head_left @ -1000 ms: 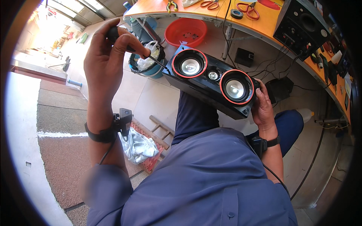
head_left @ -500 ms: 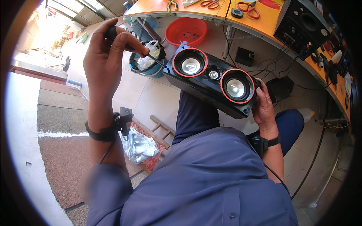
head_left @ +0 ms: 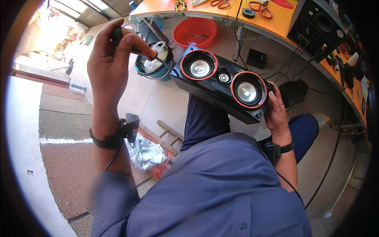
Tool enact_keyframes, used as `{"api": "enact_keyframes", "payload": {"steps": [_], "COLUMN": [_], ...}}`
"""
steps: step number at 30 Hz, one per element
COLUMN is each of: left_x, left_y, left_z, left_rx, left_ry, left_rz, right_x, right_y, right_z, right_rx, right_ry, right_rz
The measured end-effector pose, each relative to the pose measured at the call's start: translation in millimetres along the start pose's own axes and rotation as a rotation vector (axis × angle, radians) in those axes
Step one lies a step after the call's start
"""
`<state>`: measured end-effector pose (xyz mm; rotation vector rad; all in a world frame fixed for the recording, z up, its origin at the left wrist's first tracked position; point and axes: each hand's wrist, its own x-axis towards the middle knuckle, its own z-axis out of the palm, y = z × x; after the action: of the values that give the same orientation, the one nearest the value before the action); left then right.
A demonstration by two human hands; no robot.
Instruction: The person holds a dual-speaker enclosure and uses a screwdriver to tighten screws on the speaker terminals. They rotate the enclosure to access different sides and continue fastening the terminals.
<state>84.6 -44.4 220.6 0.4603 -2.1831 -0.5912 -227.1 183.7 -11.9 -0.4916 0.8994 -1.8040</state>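
Note:
My left hand point(head_left: 108, 65) is closed round the dark handle of a screwdriver point(head_left: 161, 61), raised at the upper left. Its thin shaft slants down to the right, and the tip meets the left corner of a long black speaker box point(head_left: 205, 93). Two round drivers with orange-red rims and a smaller one between them face up from the box. Around the box's right end, my right hand point(head_left: 275, 108) is closed, its fingers at the edge by the right driver. The box lies tilted above my thighs; its underside is hidden.
An orange workbench point(head_left: 189, 8) curves along the far and right sides, bearing pliers point(head_left: 180, 5), scissors point(head_left: 261, 10) and another black speaker point(head_left: 316, 27). Beneath it are a red basin point(head_left: 189, 29), a lined bin point(head_left: 158, 73) and loose cables. A wooden stool point(head_left: 158, 138) with a cloth stands left of my leg.
The screwdriver's tip sits slightly lower and further right at the box's corner. Both hands keep their grip and place.

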Motion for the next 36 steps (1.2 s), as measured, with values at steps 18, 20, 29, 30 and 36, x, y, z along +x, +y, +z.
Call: {"api": "enact_keyframes", "payload": {"steps": [18,20,29,30,36], "left_x": [-0.2,-0.3,0.4,0.3,-0.1], "left_y": [-1.6,-1.7,0.7,1.3,5.2], "left_z": [-1.5,-1.5,-0.2,0.2,2.6], "left_rx": [0.046,0.036,0.004,-0.003,-0.038], "left_ry": [-0.009,-0.014,-0.031,-0.038,-0.028], "left_rz": [0.012,0.019,0.042,0.043,0.018], "right_x": [-0.2,-0.5,-1.2,-1.3,-1.4], "right_y": [0.5,0.0,1.4,1.3,0.8], "right_z": [-0.2,-0.6,-0.8,-0.6,-0.1], "right_rx": [0.002,0.006,0.031,0.045,0.039], "right_ry": [-0.003,0.001,0.005,-0.001,0.006], "right_rz": [-0.001,0.01,0.0,0.001,0.002]}}
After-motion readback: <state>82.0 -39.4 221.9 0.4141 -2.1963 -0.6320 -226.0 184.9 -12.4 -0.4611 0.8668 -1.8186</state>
